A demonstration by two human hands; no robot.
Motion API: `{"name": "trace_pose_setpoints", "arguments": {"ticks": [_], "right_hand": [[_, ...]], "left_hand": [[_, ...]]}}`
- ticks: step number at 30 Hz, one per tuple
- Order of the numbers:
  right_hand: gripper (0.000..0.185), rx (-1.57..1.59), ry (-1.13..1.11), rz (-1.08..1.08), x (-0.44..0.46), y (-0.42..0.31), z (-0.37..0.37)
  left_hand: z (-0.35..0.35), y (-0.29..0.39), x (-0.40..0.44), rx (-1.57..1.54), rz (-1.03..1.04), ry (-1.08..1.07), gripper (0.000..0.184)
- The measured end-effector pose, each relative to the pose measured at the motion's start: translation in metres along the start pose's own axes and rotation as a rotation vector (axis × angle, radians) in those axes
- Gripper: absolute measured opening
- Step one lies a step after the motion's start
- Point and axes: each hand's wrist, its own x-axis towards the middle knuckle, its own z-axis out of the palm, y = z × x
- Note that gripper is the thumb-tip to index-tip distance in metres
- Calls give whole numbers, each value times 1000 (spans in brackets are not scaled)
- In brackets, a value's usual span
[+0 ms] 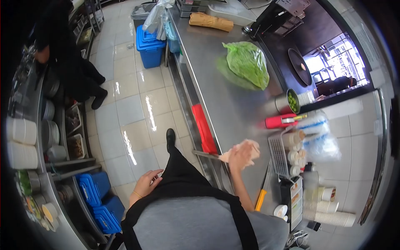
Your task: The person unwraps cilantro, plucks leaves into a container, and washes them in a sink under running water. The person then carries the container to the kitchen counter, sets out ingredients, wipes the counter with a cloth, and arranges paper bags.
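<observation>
My right hand [238, 157] presses a pale pink cloth [250, 146] onto the steel counter [208, 83], near its front edge, with the cloth bunched around the fingers. Held away from the counter, my left hand [148, 183] is beside my dark apron, fingers loosely extended and nothing visible in them. A knife with a yellow handle [261, 200] lies on the counter to the right of my right forearm. Farther along the counter is a clear plastic bag of leafy greens [248, 64].
A metal container of green fruit [292, 101] and a white wire basket [278, 151] line the counter's right side. A red cloth [204, 129] hangs below its front edge. A blue lidded bin [150, 50] stands on the tiled floor. A person in dark clothes [62, 50] stands at the left shelves.
</observation>
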Motion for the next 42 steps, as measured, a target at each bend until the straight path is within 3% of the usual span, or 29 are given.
{"name": "trace_pose_setpoints", "arguments": {"ticks": [2,8,13,18,21,23,27,30,34,36,37,40,42], "right_hand": [[72,-28,-6,-207,45,-62,5],[73,153,29,-422,217,-246,40],[73,193,115,-435,386,-382,87],[71,245,139,-334,529,-454,128],[71,169,118,-288,528,-464,120],[71,234,-74,-504,491,-443,96],[65,175,-72,-921,373,-381,68],[63,221,-43,-771,401,-370,76],[61,6,372,-499,546,-380,143],[74,184,206,-227,593,-395,161],[80,190,56,-192,604,-395,157],[76,484,43,-48,489,-446,76],[65,557,291,-466,387,-459,58]], "left_hand": [[-21,9,42,15,-23,3,29],[-73,44,151,34,-56,71,32],[-94,42,180,50,-197,167,32],[-84,20,173,114,-325,244,35],[-72,16,170,42,-408,233,35],[-68,10,177,37,-411,152,36],[-79,5,201,85,-309,42,37],[-102,-12,217,129,-223,15,37],[-136,-46,228,310,-153,-92,38],[-147,-75,226,470,-125,-156,38],[-155,-87,228,501,-122,-193,39],[-171,-125,232,579,-71,-263,41],[-180,-151,239,627,-26,-309,40]]}}
